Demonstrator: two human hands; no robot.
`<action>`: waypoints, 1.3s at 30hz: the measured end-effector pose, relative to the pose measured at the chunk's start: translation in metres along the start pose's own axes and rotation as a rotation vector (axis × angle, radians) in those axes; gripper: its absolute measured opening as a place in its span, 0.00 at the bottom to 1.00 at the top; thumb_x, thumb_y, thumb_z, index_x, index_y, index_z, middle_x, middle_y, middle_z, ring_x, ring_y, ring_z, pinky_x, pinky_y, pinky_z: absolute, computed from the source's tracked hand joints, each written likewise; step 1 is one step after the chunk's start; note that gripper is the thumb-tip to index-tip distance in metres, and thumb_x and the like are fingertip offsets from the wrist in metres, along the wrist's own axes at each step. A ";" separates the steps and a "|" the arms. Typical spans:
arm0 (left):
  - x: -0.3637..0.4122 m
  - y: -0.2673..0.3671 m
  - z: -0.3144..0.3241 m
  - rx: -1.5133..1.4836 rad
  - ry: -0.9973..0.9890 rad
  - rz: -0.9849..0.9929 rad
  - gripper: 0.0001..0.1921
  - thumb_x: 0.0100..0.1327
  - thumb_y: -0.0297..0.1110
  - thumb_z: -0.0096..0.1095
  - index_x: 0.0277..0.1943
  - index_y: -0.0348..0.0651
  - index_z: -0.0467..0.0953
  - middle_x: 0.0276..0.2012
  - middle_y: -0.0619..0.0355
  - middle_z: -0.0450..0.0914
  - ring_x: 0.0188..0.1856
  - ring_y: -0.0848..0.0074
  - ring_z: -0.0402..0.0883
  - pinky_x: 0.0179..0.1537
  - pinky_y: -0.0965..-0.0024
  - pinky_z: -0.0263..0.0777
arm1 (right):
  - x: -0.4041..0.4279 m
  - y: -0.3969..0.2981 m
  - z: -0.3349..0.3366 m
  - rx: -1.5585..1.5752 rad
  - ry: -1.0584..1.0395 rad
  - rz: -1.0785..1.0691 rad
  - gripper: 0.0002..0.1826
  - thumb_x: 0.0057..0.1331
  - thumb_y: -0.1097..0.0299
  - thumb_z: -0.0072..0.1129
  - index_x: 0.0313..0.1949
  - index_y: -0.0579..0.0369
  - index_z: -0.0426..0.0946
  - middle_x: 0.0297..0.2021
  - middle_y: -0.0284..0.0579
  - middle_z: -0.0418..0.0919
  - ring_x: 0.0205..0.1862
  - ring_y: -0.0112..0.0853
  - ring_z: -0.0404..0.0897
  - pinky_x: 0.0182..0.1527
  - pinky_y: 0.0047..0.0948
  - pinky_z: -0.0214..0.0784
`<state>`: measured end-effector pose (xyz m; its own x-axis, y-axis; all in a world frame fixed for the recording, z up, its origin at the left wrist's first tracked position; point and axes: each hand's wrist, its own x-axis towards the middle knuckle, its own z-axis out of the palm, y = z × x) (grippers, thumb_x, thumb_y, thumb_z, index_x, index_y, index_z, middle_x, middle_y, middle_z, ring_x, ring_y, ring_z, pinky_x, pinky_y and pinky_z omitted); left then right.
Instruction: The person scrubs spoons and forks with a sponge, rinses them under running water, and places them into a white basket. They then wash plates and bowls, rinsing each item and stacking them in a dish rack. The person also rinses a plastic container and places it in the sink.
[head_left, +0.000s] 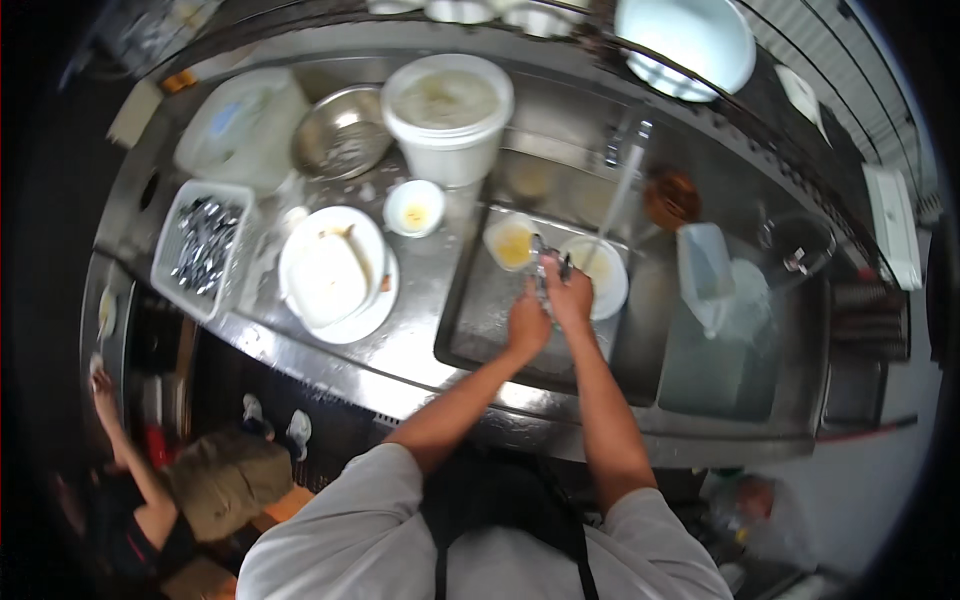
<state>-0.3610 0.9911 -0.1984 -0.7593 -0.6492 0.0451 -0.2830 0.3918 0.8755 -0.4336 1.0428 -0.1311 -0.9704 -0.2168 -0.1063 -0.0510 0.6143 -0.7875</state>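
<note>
Over the left sink basin (480, 322), my left hand (529, 322) and my right hand (571, 296) are close together. Both are closed around shiny metal pieces (538, 259) that look like cutlery; blur hides their exact shape. A white plate (611, 281) lies under and beside my right hand, with water from the tap (643, 133) running onto it. Just beyond my left hand sits a small white bowl (511, 241) with yellow liquid or food in it.
Left on the steel counter are stacked dirty white dishes (330, 285), a cutlery basket (206, 247), a small bowl (415, 210), a large white bucket (450, 120) and a metal bowl (345, 135). The right basin (720, 375) holds water. A co-worker's arm (135, 457) reaches in lower left.
</note>
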 end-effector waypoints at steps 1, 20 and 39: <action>0.000 0.009 0.001 0.002 0.016 -0.008 0.16 0.50 0.19 0.56 0.44 0.28 0.77 0.32 0.31 0.81 0.37 0.36 0.82 0.39 0.46 0.75 | -0.008 -0.014 -0.019 -0.087 0.013 -0.009 0.30 0.66 0.40 0.60 0.37 0.61 0.82 0.28 0.59 0.83 0.33 0.50 0.84 0.34 0.44 0.72; 0.036 0.016 -0.024 -0.831 -1.013 -0.466 0.14 0.71 0.42 0.58 0.42 0.37 0.76 0.31 0.54 0.80 0.22 0.77 0.74 0.23 0.71 0.69 | 0.081 0.069 -0.038 0.149 -0.001 -0.117 0.21 0.68 0.60 0.60 0.57 0.56 0.76 0.52 0.53 0.82 0.54 0.49 0.81 0.57 0.38 0.69; 0.066 -0.018 0.116 -0.610 -0.415 -0.383 0.24 0.65 0.35 0.66 0.56 0.22 0.75 0.49 0.42 0.84 0.55 0.65 0.82 0.52 0.61 0.77 | 0.049 0.028 -0.025 0.104 0.170 -0.311 0.18 0.64 0.73 0.62 0.54 0.54 0.80 0.52 0.51 0.83 0.54 0.45 0.82 0.57 0.37 0.71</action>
<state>-0.4741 1.0170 -0.2667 -0.8630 -0.3259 -0.3860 -0.2893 -0.3075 0.9065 -0.4885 1.0686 -0.1434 -0.9381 -0.2468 0.2431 -0.3339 0.4566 -0.8246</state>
